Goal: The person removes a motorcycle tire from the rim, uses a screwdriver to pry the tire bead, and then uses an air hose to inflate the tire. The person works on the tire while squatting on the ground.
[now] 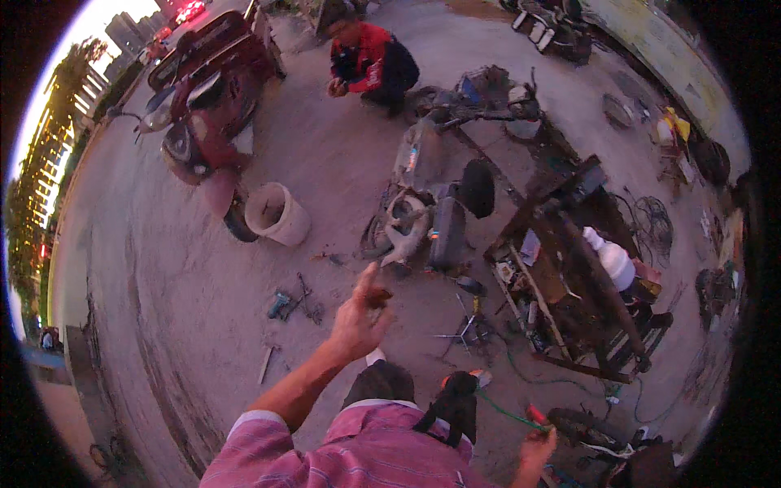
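My left hand (pixel 362 321) is raised in front of me, its index finger stretched out and the other fingers partly curled, with nothing plainly held. Beyond its fingertip stands a dusty motorbike (pixel 419 159) with dark side boxes. Down at the lower right, my right hand (pixel 535 449) is closed around the red end piece (pixel 537 415) of a thin green hose (pixel 506 411). The fingers partly hide the grip on it. Between my hands, a silvery multi-armed wrench (pixel 464 332) lies on the ground near my feet.
A person in a red and dark jacket (pixel 374 61) crouches beyond the motorbike. A white bucket (pixel 277 214) stands by a red three-wheeler (pixel 207 146). A teal power tool (pixel 279 304) lies at left. At right, a rusty metal cart (pixel 569 285) carries a white jug (pixel 616 267).
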Motion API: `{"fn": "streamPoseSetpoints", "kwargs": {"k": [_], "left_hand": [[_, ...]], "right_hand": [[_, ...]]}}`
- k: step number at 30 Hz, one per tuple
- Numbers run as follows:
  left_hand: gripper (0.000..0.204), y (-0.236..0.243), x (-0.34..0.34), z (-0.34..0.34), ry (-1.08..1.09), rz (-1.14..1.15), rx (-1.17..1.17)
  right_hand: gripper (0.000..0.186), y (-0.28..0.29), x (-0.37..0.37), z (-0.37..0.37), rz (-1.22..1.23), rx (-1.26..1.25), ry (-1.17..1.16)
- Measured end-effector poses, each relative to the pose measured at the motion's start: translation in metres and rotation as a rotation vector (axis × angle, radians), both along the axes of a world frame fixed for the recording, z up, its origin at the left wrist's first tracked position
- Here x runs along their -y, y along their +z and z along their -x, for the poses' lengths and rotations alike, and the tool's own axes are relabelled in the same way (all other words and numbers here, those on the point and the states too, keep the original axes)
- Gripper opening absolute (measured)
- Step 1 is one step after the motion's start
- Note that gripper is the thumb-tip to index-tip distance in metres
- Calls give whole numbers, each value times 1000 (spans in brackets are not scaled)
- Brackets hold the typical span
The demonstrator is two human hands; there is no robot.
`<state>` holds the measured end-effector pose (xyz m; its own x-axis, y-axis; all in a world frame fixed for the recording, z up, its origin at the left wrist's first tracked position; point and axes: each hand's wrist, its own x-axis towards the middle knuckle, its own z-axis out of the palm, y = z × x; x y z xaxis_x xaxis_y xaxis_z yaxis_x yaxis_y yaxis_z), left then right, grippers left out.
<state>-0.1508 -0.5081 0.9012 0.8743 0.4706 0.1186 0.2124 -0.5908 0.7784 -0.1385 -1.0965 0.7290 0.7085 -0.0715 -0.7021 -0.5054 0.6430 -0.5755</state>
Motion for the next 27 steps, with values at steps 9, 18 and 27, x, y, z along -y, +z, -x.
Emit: {"fn": "streamPoseSetpoints", "kwargs": {"k": [9,18,27], "left_hand": [[83,94,-110,3,-184,28,255],[85,44,-181,45,-14,312,-193],[65,45,-286,-86,-114,272,163]], "right_hand": [[19,9,-244,18,358,7,455],[21,28,-428,-30,338,54,1135],[40,-42,-562,-77,524,197,1997]]}}
